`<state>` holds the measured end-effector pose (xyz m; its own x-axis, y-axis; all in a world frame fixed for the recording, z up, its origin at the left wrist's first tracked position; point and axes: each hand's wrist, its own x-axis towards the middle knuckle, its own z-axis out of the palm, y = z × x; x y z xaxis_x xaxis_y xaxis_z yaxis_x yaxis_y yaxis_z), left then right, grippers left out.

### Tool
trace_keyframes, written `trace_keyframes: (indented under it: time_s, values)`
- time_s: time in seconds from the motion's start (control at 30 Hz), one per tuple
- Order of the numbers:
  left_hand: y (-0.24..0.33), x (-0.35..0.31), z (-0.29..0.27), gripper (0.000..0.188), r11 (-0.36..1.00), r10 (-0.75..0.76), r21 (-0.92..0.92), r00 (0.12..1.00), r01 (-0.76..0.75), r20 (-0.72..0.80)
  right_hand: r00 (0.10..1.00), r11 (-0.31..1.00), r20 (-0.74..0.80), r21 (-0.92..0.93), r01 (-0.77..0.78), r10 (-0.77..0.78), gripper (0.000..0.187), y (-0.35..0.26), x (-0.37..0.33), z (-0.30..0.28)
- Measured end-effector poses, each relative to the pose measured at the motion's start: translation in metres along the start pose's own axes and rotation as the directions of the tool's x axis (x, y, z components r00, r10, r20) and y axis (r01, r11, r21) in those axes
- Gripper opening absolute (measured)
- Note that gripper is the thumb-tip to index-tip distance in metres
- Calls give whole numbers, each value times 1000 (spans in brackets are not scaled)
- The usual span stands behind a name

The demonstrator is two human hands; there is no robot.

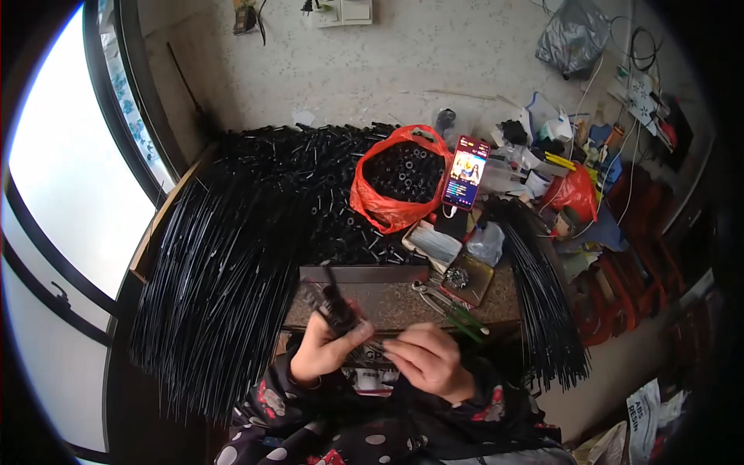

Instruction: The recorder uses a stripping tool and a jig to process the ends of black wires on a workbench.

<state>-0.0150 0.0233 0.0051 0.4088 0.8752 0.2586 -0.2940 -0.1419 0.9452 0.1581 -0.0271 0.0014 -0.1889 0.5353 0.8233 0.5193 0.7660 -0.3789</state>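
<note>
My left hand (pixel 319 354) is closed around a dark, blurred black piece (pixel 335 310) whose exact kind I cannot make out. Close beside it, to the right, my right hand (pixel 430 360) has thumb and fingers pinched together toward the left hand. Whatever is between those fingertips is too small to name. Both hands are over the table's front edge. Just beyond the right hand, pincers (pixel 440 298) with green handles lie on the speckled tabletop (pixel 387 298), next to a shallow tray (pixel 482 280) with a cluster of small shiny metal parts (pixel 456 277).
Long thin black strands (pixel 213 287) hang over the table's left side; another bundle (pixel 542 302) hangs at the right. Behind lies a heap of short black parts (pixel 310 170) around a filled red plastic bag (pixel 380 209). A lit phone (pixel 465 174) stands beside it, near mixed clutter.
</note>
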Motion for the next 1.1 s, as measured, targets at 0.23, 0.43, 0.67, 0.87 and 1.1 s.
trace_keyframes:
  time_s: [0.23,0.43,0.67,0.87,1.1]
  values:
    - [-13,-2,7,22,980,165,120,985,-158,-51,751,466,152,-856,-224,642,54,68,-116,-37]
    - [12,9,0,74,915,171,351,979,-200,112,143,-67,466,404,-912,873,17,59,-100,-28]
    - [6,13,-32,112,944,296,167,954,-285,-44,937,946,295,-313,-90,187,23,-26,-11,-55]
    - [15,7,-27,107,890,371,327,921,-318,-115,931,738,364,-631,240,8,23,-42,12,-58]
    - [38,1,-28,99,962,228,-179,966,-206,118,398,26,780,442,-897,483,44,-18,-28,-48]
